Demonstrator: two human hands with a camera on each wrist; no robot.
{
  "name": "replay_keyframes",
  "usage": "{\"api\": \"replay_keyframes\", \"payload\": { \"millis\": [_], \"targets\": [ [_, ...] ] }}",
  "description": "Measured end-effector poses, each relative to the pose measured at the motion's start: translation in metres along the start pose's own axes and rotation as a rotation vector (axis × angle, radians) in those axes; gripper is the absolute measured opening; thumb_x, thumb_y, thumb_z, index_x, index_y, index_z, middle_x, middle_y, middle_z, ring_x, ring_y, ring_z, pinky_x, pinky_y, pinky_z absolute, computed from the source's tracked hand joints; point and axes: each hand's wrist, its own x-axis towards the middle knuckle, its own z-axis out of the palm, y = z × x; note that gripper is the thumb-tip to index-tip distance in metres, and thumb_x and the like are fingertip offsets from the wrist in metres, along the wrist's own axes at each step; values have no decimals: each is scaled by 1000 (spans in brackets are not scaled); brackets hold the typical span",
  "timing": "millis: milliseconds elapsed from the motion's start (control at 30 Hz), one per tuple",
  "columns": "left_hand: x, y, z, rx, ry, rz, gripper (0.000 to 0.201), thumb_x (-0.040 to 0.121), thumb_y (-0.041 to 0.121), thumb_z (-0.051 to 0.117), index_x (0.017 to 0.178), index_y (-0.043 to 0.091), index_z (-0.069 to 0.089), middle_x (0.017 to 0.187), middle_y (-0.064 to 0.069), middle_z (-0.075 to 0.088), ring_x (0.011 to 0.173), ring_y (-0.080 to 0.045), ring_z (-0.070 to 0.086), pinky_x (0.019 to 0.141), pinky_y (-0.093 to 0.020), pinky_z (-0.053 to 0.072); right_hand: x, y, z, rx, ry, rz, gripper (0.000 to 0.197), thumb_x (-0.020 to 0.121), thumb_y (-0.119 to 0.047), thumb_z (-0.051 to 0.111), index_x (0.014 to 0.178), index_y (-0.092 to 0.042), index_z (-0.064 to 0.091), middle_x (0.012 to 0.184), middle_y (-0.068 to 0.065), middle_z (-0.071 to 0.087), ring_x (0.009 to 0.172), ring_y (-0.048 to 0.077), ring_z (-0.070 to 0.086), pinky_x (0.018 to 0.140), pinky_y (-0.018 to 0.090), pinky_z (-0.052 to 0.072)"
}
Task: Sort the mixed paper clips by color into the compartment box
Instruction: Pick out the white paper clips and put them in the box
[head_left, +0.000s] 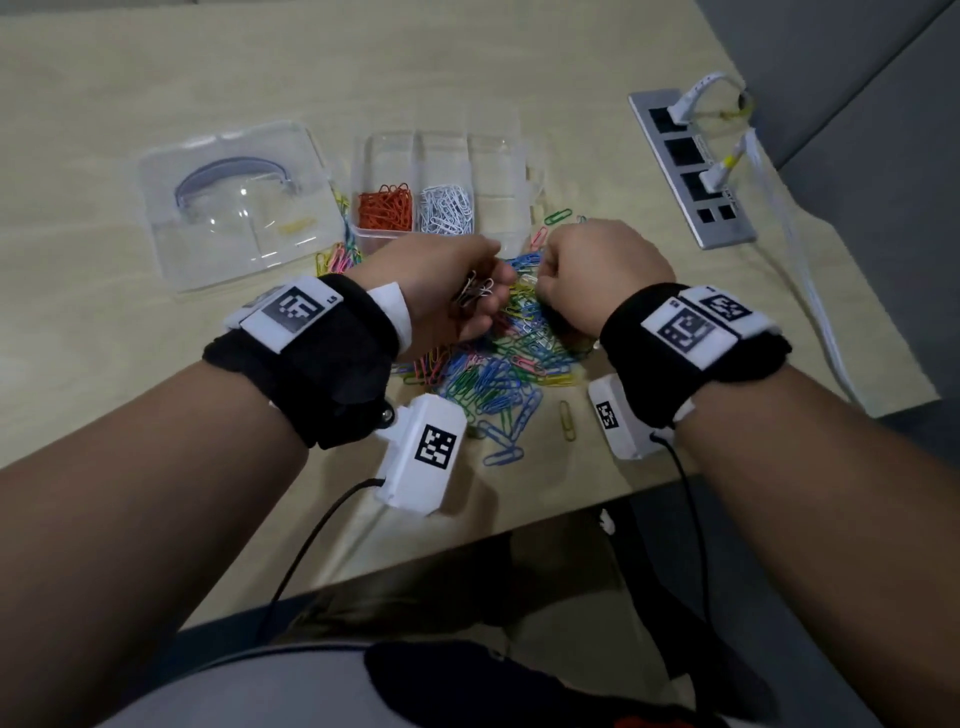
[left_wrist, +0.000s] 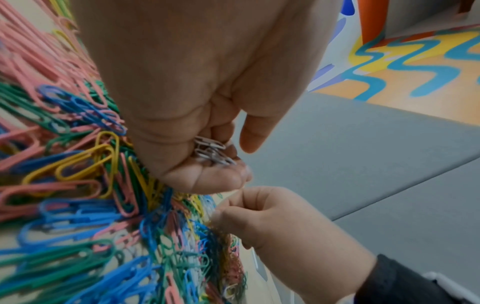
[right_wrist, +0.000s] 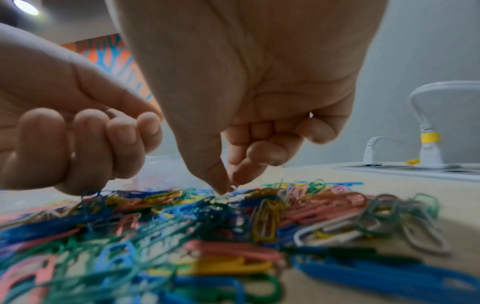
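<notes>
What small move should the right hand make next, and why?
Probably lift the white paper clip it pinches clear of the mixed coloured pile and pass it into the left hand, whose curled fingers already hold a bunch of white clips. The right hand sits close beside it.

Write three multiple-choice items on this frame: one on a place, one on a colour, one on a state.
1. Where do the orange paper clips lie in the clear plastic compartment box?
A. near-left compartment
B. far-right compartment
C. on the lid

2. What colour are the clips cupped in the left hand?
A. green
B. white
C. blue

3. What is the right hand doing?
A. lying flat on the table
B. gripping the cable
C. pinching a clip over the mixed pile of coloured clips

Key: 1 A, orange fills that cell beside the white ones; 2 B, the left wrist view shows pale clips in the palm; 3 C, fingertips meet on a clip.
</notes>
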Motion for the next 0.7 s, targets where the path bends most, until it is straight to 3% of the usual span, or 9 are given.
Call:
{"api": "replay_keyframes", "payload": {
  "millis": [267,467,633,700],
  "targets": [
    [-2,0,13,-51,19,22,36,102,30,37,79,10,57,64,-2,53,53,-10,50,51,-16,46,-13,17,-16,187,111,26,5,88,-24,53,86,-26,58,95,5,66,94,28,59,78,35,49],
    [-2,-2,37,-87,24,55,34,103,28,35,82,8,54,66,-6,53,56,-13,52,53,-20,49,-26,23,-21,297,139,-92,9,87,-26,63,91,-23,71,84,-6,64,88,16,62,75,27,47],
    [2,-5,51,-131,84,92,20,100,20,45,88,7,54,68,-4,56,52,-14,57,49,-21,52,-38,27,-24,409,169,-157,11,85,-22,66,92,-23,74,84,-7,69,84,11,63,77,28,50],
    [2,-8,56,-122,92,97,12,97,12,48,91,5,57,69,-6,57,51,-13,59,50,-22,53,-41,31,-24,406,129,-160,11,85,-20,65,91,-21,74,76,-11,64,79,7,61,72,22,47]
  ]
}}
